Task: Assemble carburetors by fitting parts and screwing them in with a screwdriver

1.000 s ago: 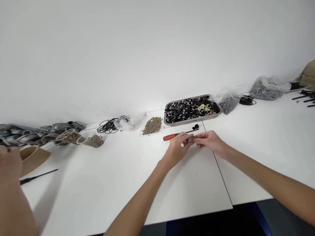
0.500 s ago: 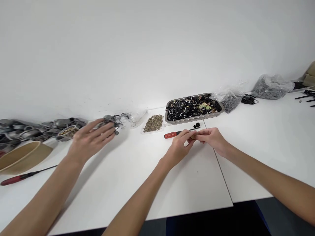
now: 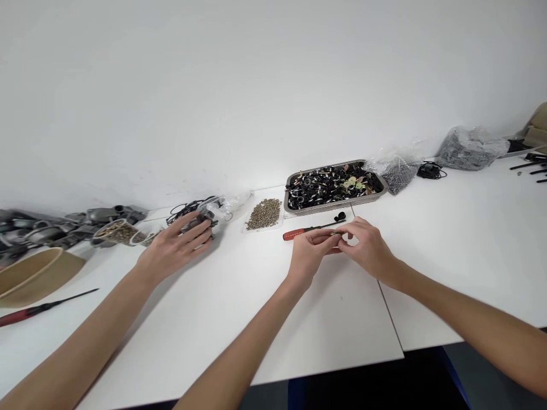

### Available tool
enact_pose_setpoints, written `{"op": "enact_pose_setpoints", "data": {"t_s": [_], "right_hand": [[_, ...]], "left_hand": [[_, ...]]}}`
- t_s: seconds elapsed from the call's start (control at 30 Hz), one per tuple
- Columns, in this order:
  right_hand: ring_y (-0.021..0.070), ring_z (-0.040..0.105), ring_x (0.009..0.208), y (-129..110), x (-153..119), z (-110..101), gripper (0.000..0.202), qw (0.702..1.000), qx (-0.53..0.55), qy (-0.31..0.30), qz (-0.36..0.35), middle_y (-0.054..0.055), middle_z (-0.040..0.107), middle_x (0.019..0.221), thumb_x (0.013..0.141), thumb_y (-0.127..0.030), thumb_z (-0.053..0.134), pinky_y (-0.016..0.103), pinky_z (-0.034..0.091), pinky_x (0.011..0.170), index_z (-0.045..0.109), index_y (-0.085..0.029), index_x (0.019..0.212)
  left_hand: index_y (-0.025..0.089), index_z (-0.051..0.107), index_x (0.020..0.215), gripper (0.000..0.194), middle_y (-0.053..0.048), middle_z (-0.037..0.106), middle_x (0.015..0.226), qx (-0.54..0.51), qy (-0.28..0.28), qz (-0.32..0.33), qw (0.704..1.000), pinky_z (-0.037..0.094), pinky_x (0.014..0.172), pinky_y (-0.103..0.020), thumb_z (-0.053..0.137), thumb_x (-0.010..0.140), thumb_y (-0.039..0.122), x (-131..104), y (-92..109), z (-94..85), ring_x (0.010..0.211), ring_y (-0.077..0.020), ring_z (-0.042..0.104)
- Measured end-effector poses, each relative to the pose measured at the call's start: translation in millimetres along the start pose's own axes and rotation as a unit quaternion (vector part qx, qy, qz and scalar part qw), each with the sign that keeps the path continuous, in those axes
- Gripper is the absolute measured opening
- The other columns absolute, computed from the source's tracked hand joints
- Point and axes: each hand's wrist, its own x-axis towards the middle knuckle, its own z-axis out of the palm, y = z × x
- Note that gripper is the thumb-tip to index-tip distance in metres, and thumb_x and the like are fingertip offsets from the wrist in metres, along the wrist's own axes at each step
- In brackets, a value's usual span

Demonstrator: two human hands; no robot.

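My left hand (image 3: pixel 311 251) and my right hand (image 3: pixel 368 246) meet over the white table, fingertips pinched together on a small part (image 3: pixel 335 233). It looks thin, with a yellowish glint, and the fingers hide most of it, so its kind cannot be made out. Just beyond my left hand lies a screwdriver (image 3: pixel 294 234) with a red handle, its shaft pointing right. Two small black round pieces (image 3: pixel 340 217) sit near the shaft's tip. Behind them stands a metal tray (image 3: pixel 337 207) heaped with black, shiny and yellowish small parts.
A co-worker's hand (image 3: pixel 174 245) reaches in from the left over a dark grey part. Small brass-coloured pieces (image 3: pixel 264 214) fill a clear shallow container. Grey housings (image 3: pixel 47 230), a beige bowl (image 3: pixel 40 276) and another screwdriver (image 3: pixel 38 308) lie left; plastic bags (image 3: pixel 470 149) stand at right.
My fingers have shifted around the small part, and my right hand has turned more over it. The co-worker's hand has moved right with the grey part.
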Motion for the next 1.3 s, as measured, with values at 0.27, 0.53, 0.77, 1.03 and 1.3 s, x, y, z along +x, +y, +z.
{"op": "enact_pose_setpoints", "data": {"t_s": [0.27,0.53,0.77,1.03,1.3], "right_hand": [[0.0168,0.053,0.076,2,-2,1,0.018,0.987,-0.102,0.029,-0.122,0.005,0.067,0.074,0.089,-0.008,0.052,0.034,0.051,0.076,0.069,-0.013,0.087],[0.0184,0.06,0.091,15,5,-6,0.019,0.993,0.059,-0.062,-0.082,0.006,0.071,0.096,0.089,-0.018,0.064,0.034,0.055,0.08,0.073,-0.019,0.106],[0.0142,0.061,0.082,18,14,-21,0.013,0.986,0.104,-0.127,-0.036,0.004,0.066,0.087,0.088,-0.019,0.064,0.028,0.052,0.074,0.075,-0.021,0.094],[0.0106,0.058,0.072,16,19,-32,0.004,0.965,0.171,-0.193,0.045,0.001,0.065,0.08,0.078,-0.019,0.075,0.024,0.046,0.067,0.075,-0.019,0.082],[0.0098,0.052,0.072,15,18,-30,0.025,0.953,0.188,-0.236,0.038,0.001,0.062,0.08,0.077,-0.017,0.074,0.022,0.044,0.066,0.076,-0.025,0.101]], "left_hand": [[0.01,0.077,0.086,0.041,-0.01,0.077,0.085,-0.094,0.011,-0.018,0.995,0.06,0.082,-0.029,0.091,0.054,0.031,0,-8,1.2,0.078,-0.0158,0.071],[0.009,0.076,0.086,0.04,-0.011,0.075,0.086,-0.088,0.008,-0.001,0.996,0.058,0.08,-0.035,0.091,0.055,0.028,6,-9,-6.5,0.073,-0.0171,0.069],[0.008,0.076,0.087,0.037,-0.012,0.075,0.078,-0.058,-0.067,-0.008,0.996,0.057,0.082,-0.04,0.088,0.06,0.031,10,-10,-12.1,0.07,-0.0201,0.07],[0.008,0.077,0.093,0.034,-0.014,0.075,0.094,-0.05,-0.172,-0.07,0.981,0.056,0.087,-0.039,0.085,0.067,0.029,12,-6,-20.9,0.075,-0.0204,0.071],[0.008,0.077,0.089,0.031,-0.011,0.074,0.081,-0.023,-0.223,-0.097,0.97,0.056,0.087,-0.04,0.085,0.065,0.026,14,0,-27.0,0.074,-0.0207,0.071]]}}
